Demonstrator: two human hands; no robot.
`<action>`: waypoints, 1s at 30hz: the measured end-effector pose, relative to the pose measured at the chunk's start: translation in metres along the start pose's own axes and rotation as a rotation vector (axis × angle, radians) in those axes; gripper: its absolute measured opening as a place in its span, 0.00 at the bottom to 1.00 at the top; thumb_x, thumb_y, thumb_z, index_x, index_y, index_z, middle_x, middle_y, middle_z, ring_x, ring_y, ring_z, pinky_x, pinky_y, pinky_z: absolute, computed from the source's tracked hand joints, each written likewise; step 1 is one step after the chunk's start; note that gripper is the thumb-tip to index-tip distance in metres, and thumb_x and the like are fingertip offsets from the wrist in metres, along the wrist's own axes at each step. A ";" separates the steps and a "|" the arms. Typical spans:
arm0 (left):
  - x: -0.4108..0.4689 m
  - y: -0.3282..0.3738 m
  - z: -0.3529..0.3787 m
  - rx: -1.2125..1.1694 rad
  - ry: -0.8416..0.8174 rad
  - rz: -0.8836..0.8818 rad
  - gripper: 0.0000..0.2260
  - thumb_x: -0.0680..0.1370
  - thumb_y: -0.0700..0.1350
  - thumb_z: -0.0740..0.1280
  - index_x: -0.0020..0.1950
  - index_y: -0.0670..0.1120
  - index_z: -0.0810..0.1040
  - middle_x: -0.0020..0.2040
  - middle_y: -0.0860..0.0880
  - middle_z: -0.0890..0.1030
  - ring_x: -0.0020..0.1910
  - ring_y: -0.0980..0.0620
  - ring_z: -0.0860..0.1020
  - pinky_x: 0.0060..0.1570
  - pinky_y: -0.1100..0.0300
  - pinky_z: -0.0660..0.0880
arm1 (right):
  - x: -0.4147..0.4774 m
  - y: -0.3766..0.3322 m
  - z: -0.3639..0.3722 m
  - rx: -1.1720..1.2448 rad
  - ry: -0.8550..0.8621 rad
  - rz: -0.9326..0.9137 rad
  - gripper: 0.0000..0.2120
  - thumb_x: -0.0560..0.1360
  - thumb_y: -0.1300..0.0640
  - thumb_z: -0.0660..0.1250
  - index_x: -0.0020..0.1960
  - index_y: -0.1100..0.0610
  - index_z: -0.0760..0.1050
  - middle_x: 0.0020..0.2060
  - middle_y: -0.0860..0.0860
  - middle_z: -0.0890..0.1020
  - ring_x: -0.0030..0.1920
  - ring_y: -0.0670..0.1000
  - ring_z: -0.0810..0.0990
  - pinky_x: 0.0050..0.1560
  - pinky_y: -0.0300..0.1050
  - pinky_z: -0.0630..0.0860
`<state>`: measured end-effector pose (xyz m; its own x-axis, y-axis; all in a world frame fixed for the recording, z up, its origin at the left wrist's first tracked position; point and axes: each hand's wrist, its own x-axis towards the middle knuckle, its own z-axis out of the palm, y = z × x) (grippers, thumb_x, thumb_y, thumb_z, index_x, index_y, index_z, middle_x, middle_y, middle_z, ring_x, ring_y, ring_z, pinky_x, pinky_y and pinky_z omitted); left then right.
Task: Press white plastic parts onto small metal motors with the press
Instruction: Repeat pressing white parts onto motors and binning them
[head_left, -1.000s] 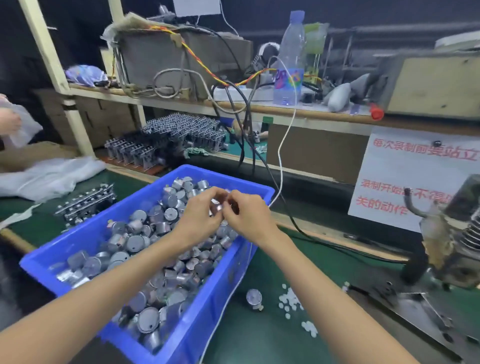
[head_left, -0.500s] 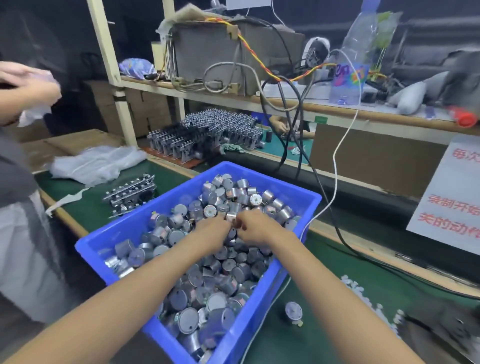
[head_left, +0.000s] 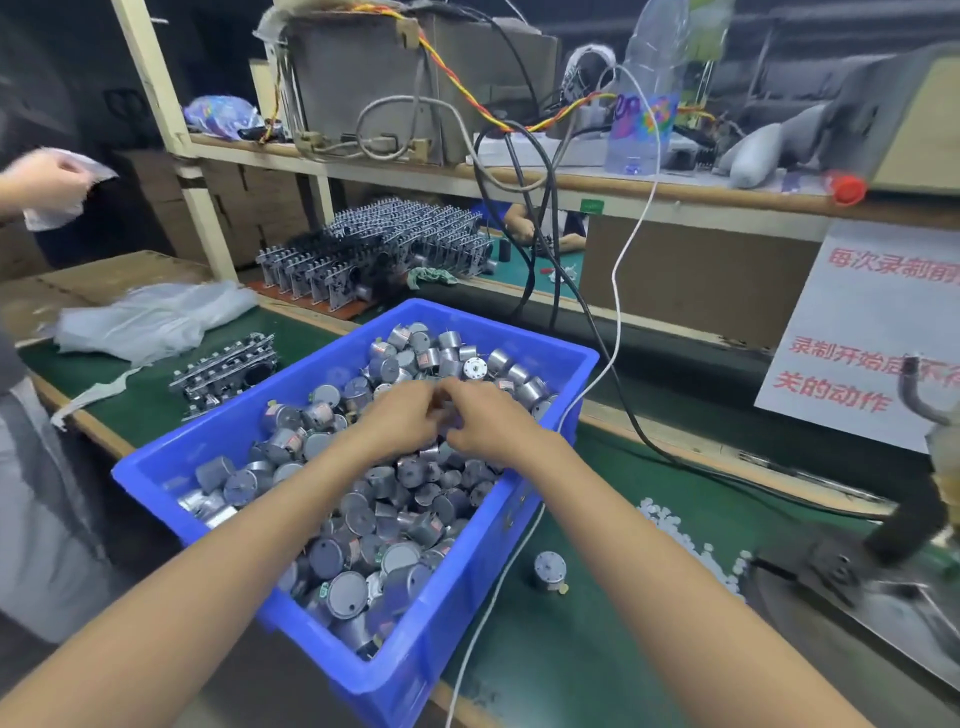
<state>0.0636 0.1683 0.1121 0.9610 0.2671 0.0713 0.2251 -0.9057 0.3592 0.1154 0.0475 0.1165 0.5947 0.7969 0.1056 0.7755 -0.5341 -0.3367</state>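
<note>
Right now we have both hands over the far half of the deep blue plastic bin (head_left: 395, 675), which is heaped with small silver-grey cylindrical metal motors (head_left: 384, 519); our left hand (head_left: 402, 423) and right hand (head_left: 491, 423) meet fingertip to fingertip just above the pile, fingers curled inward; blur hides the spot between them, so we cannot tell whether either hand pinches a motor or only rakes among them. The coming move turns, we judge, on one relation: the lever press (head_left: 930, 519) stands well to the right of the hands and nearer to us, past the bin's right wall; the right hand is the nearer one to it, so a motor would travel right and toward us. Between bin and press the small white plastic parts (head_left: 691, 545) lie scattered on the dark green bench mat (head_left: 571, 665); one loose motor (head_left: 549, 569) appears to stand on end there, round face up, near the bin. The heaped motors point every way, so we reckon each needs turning before pressing. A thin white cable (head_left: 618, 291) trails over the bin's right corner and down along its right wall to the near mat, where a sweeping forearm could snag it; another person's hand (head_left: 44, 179) shows at the far left, and a white sign with red characters (head_left: 872, 332) at the far right.
</note>
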 end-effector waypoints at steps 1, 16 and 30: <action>-0.001 0.011 -0.001 -0.132 -0.012 -0.017 0.06 0.77 0.44 0.63 0.49 0.44 0.78 0.49 0.44 0.81 0.49 0.46 0.78 0.44 0.57 0.73 | -0.005 0.003 -0.002 0.003 0.025 0.003 0.17 0.73 0.60 0.64 0.61 0.59 0.67 0.55 0.58 0.75 0.55 0.59 0.74 0.48 0.51 0.72; -0.025 0.198 0.056 -0.221 -0.248 0.237 0.13 0.81 0.47 0.55 0.50 0.41 0.75 0.53 0.39 0.79 0.52 0.40 0.77 0.52 0.52 0.74 | -0.187 0.116 -0.021 0.394 0.715 0.396 0.09 0.76 0.56 0.66 0.55 0.54 0.71 0.41 0.43 0.76 0.40 0.45 0.73 0.38 0.31 0.64; -0.094 0.149 0.174 -0.222 -0.234 0.363 0.02 0.75 0.46 0.67 0.46 0.49 0.77 0.44 0.53 0.73 0.46 0.51 0.74 0.46 0.57 0.71 | -0.279 0.113 0.063 0.864 0.417 0.509 0.11 0.75 0.65 0.66 0.54 0.52 0.73 0.47 0.46 0.79 0.39 0.43 0.77 0.41 0.34 0.70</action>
<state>0.0349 -0.0494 -0.0028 0.9871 -0.1578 0.0270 -0.1471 -0.8275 0.5418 0.0237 -0.2170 -0.0101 0.9560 0.2925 0.0217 0.1030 -0.2655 -0.9586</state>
